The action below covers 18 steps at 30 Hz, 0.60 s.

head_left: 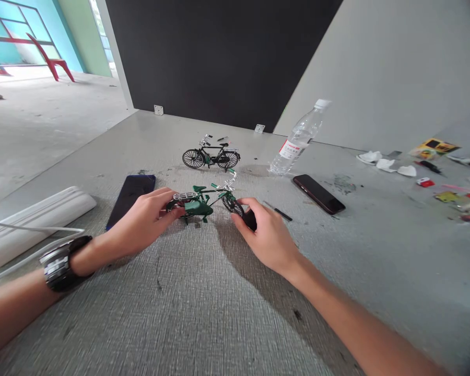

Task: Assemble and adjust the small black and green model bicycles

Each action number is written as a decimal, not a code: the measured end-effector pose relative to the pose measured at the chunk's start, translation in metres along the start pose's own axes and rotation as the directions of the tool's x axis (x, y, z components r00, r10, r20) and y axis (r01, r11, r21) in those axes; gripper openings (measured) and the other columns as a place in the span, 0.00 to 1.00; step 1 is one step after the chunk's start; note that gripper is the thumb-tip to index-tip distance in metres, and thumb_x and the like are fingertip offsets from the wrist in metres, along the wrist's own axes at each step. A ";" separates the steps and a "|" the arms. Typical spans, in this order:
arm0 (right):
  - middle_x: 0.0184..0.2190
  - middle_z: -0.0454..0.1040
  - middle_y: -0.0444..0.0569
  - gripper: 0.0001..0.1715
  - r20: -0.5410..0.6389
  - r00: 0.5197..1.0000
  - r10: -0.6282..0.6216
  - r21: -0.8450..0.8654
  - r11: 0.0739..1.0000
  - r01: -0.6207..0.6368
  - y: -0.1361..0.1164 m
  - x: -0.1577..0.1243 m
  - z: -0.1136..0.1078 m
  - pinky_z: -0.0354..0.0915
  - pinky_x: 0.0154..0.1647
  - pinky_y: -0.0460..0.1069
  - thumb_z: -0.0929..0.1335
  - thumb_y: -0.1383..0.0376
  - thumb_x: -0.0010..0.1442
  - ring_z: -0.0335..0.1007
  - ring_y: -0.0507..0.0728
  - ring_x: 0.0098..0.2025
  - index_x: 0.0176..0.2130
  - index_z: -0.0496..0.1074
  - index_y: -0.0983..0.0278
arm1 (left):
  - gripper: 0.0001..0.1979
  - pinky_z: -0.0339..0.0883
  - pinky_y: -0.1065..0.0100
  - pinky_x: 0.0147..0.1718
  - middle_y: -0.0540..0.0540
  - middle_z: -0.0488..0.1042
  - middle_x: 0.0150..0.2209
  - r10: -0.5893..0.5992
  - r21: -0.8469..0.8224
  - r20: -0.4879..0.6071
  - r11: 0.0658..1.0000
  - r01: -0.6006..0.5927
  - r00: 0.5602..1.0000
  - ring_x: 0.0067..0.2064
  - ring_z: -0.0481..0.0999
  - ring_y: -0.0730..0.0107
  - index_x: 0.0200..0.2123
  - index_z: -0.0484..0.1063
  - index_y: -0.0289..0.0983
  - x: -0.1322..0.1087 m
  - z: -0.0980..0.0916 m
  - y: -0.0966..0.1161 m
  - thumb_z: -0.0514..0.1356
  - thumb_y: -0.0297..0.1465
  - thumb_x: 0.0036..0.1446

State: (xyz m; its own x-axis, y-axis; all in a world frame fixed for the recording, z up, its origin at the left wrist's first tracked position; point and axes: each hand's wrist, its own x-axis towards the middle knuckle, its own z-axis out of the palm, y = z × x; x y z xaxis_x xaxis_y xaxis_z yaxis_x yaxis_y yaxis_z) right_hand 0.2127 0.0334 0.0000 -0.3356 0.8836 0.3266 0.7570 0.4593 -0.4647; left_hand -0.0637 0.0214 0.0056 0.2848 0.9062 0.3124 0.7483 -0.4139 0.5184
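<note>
A green toy bicycle [199, 208] stands on the grey table, its handlebar to the right and its silver rear rack to the left. My left hand [149, 211] pinches the back wheel, thumb in front and fingers behind. At the other end my right hand [268, 235] closes around the front wheel. Something dark shows between its thumb and fingers; I cannot tell what that is. Behind the green one, a black toy bicycle [211, 155] stands upright, handlebar to the left, touched by neither hand. A wristwatch is on my left wrist.
A dark phone [131, 196] lies beyond my left hand, near a white device with a cable [43, 222]. To the right are a plastic bottle [293, 149], another phone [318, 193] and a small black stick [283, 214]. Scattered small pieces [446, 196] lie far right. A black panel [219, 62] stands behind.
</note>
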 end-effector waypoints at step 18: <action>0.34 0.75 0.48 0.34 0.276 0.745 -0.608 0.062 0.784 0.617 -0.034 -0.048 0.007 0.66 0.39 0.52 0.63 0.38 0.65 0.71 0.56 0.35 0.49 0.73 0.62 | 0.12 0.59 0.67 0.30 0.50 0.68 0.30 0.101 0.027 -0.030 0.995 -0.100 0.994 0.31 0.67 0.70 0.31 0.66 0.37 -0.002 0.003 0.003 0.56 0.34 0.69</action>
State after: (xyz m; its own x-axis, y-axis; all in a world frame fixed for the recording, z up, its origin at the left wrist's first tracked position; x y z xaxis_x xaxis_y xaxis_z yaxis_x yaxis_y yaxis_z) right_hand 0.1990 -0.0241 -0.0052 -0.8646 0.4041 0.2986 0.3519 0.9112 -0.2142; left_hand -0.0602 0.0190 0.0043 0.3407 0.8567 0.3873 0.7321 -0.5002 0.4625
